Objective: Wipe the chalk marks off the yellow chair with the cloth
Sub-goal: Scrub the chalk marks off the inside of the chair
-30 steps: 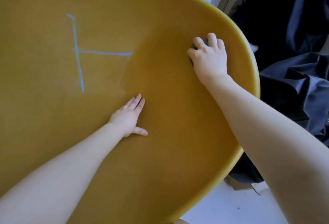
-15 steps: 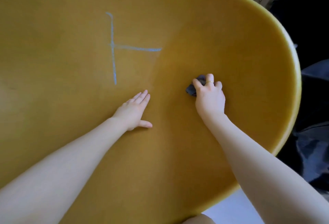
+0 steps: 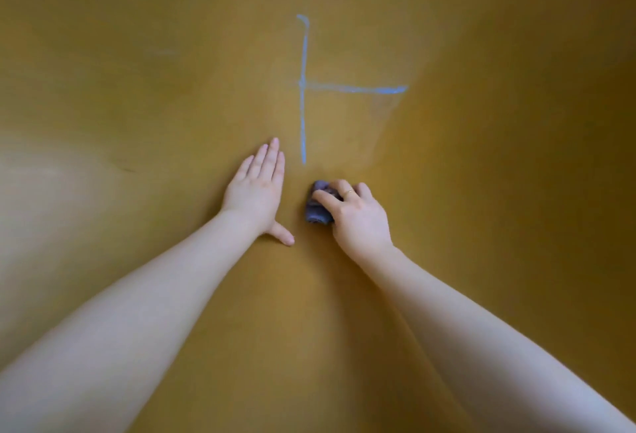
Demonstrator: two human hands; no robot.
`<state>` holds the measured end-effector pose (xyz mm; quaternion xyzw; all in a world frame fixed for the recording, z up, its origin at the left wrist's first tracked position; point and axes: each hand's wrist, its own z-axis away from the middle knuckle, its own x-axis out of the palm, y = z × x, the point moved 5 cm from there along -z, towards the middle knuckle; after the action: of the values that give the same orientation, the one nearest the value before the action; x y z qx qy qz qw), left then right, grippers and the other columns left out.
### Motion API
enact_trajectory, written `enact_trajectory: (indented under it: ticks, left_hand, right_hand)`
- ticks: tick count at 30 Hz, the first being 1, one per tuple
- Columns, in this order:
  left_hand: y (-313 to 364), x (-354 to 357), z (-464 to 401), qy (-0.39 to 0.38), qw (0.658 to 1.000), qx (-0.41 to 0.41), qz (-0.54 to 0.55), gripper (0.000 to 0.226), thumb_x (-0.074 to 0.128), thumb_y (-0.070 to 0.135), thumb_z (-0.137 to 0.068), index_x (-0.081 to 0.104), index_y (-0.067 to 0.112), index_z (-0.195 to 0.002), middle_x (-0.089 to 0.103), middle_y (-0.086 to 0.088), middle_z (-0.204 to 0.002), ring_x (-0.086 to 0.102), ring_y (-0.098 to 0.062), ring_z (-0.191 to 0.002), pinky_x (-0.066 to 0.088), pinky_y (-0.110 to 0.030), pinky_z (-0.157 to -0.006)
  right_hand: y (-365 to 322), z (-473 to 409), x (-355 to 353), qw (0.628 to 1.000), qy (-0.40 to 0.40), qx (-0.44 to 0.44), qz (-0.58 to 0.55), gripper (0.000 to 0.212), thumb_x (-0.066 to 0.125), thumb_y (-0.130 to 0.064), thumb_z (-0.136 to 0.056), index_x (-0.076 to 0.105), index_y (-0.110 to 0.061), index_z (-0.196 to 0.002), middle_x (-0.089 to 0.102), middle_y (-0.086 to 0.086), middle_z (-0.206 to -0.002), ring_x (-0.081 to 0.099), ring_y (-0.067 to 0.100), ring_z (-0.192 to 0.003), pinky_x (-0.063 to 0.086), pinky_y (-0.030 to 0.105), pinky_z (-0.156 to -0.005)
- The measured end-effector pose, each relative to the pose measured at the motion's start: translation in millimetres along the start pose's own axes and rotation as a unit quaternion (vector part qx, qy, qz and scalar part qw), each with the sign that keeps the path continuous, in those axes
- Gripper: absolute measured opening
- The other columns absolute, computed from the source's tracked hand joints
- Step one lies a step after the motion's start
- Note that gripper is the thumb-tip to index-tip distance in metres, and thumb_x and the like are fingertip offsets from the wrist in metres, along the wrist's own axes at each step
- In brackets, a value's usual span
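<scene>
The yellow chair (image 3: 137,88) fills the whole view. Light blue chalk marks (image 3: 303,88) sit on it in the upper middle: one vertical line and one horizontal line branching off to the right. My left hand (image 3: 256,192) lies flat on the chair, fingers together and thumb spread, just left of the vertical line's lower end. My right hand (image 3: 354,216) presses a small bunched grey-purple cloth (image 3: 316,207) against the chair, just below that line's lower end. Most of the cloth is hidden under my fingers.
A faint pale smear (image 3: 382,116) shows on the chair under the right end of the horizontal line. Nothing but chair surface and my two forearms is in view.
My right hand slid the cloth from the chair's right rim down and left to just below the chalk marks. The view moved closer, so the rim and the dark things beside the chair dropped out.
</scene>
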<state>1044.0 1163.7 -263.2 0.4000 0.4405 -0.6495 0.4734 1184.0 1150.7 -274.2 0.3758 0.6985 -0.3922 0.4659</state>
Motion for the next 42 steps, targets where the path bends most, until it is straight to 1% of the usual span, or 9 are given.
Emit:
enact_trajectory:
  ticks: [3, 7, 12, 20, 26, 30, 35, 38, 42]
  left_hand:
    - [-1.7, -0.7, -9.4, -0.011, 1.000, 0.006, -0.006, 0.151, 0.070, 0.075, -0.048, -0.018, -0.001, -0.145, -0.029, -0.016, -0.151, -0.016, -0.025, -0.144, -0.004, -0.033, -0.116]
    - [-4.2, 4.0, -11.4, -0.011, 1.000, 0.017, 0.017, 0.150, 0.070, 0.074, -0.049, -0.019, 0.000, -0.144, -0.032, -0.015, -0.150, -0.019, -0.024, -0.143, -0.003, -0.031, -0.116]
    - [-8.9, 9.2, -15.4, 0.006, 0.998, 0.037, 0.047, 0.150, 0.068, 0.076, -0.049, -0.021, 0.001, -0.144, -0.033, -0.013, -0.150, -0.021, -0.023, -0.143, -0.008, -0.031, -0.115]
    - [-9.5, 6.7, -13.9, 0.022, 0.997, 0.045, 0.059, 0.150, 0.069, 0.075, -0.049, -0.020, 0.001, -0.145, -0.031, -0.013, -0.151, -0.020, -0.023, -0.143, -0.008, -0.032, -0.115]
    - [-10.9, 2.2, -9.0, 0.014, 0.997, 0.040, 0.065, 0.143, 0.069, 0.073, -0.054, -0.016, 0.003, -0.146, -0.027, -0.011, -0.153, -0.016, -0.021, -0.144, -0.007, -0.032, -0.116]
    - [-22.1, -17.2, -15.2, 0.055, 0.997, 0.040, 0.043, 0.111, 0.065, 0.057, -0.074, 0.000, 0.008, -0.150, -0.009, -0.006, -0.158, 0.004, -0.018, -0.145, -0.002, -0.030, -0.117]
    - [-33.2, -44.1, -36.2, 0.082, 0.993, -0.037, -0.075, 0.140, 0.072, 0.062, -0.061, -0.021, -0.002, -0.143, -0.028, -0.019, -0.151, -0.016, -0.029, -0.143, -0.009, -0.036, -0.115]
    - [-37.6, -50.6, -52.5, 0.065, 0.992, -0.063, -0.088, 0.152, 0.071, 0.071, -0.051, -0.024, -0.005, -0.141, -0.030, -0.021, -0.149, -0.019, -0.030, -0.143, -0.010, -0.036, -0.115]
    - [-41.9, -46.9, -58.1, 0.075, 0.994, -0.049, -0.067, 0.152, 0.072, 0.071, -0.049, -0.023, -0.002, -0.142, -0.028, -0.019, -0.151, -0.017, -0.027, -0.143, -0.006, -0.034, -0.116]
  right_hand:
    - [32.8, -19.3, -12.5, 0.997, 0.027, -0.032, 0.058, 0.039, 0.036, -0.019, -0.075, 0.070, -0.021, -0.095, 0.064, 0.010, -0.088, 0.054, 0.029, -0.066, 0.040, 0.026, -0.048]
    - [82.1, -60.2, -51.8, 0.988, 0.093, 0.071, 0.100, 0.035, 0.043, -0.005, -0.076, 0.066, -0.013, -0.101, 0.059, 0.019, -0.110, 0.052, 0.039, -0.083, 0.040, 0.036, -0.062]
    - [71.2, -67.2, -40.2, 0.970, 0.139, 0.197, 0.017, 0.043, 0.050, 0.005, -0.074, 0.063, -0.019, -0.107, 0.053, 0.008, -0.124, 0.044, 0.033, -0.092, 0.033, 0.029, -0.063]
    - [-7.5, -31.3, 18.2, 0.992, 0.102, 0.048, -0.052, 0.041, 0.034, -0.015, -0.071, 0.069, -0.021, -0.091, 0.064, 0.006, -0.104, 0.049, 0.028, -0.071, 0.045, 0.027, -0.064]
    - [-5.8, -38.4, 13.7, 0.995, 0.091, 0.049, -0.013, 0.044, 0.032, -0.014, -0.071, 0.069, -0.021, -0.094, 0.064, 0.008, -0.109, 0.055, 0.033, -0.080, 0.050, 0.031, -0.061]
    - [52.5, -68.2, -26.4, 0.982, 0.112, 0.149, 0.007, 0.042, 0.047, -0.002, -0.077, 0.064, -0.024, -0.107, 0.053, 0.007, -0.125, 0.046, 0.034, -0.095, 0.041, 0.032, -0.069]
    - [102.2, -100.5, -78.3, 0.951, 0.219, 0.216, 0.015, 0.047, 0.045, 0.006, -0.076, 0.060, -0.022, -0.110, 0.046, 0.008, -0.130, 0.040, 0.034, -0.101, 0.043, 0.037, -0.072]
    - [100.7, -108.9, -72.4, 0.938, 0.258, 0.230, -0.009, 0.049, 0.045, 0.008, -0.075, 0.059, -0.022, -0.112, 0.046, 0.007, -0.132, 0.041, 0.034, -0.103, 0.037, 0.031, -0.070]
    - [47.7, -100.4, -16.6, 0.977, 0.183, 0.096, -0.047, 0.043, 0.060, 0.003, -0.069, 0.066, -0.021, -0.104, 0.057, 0.009, -0.117, 0.049, 0.032, -0.082, 0.034, 0.026, -0.066]
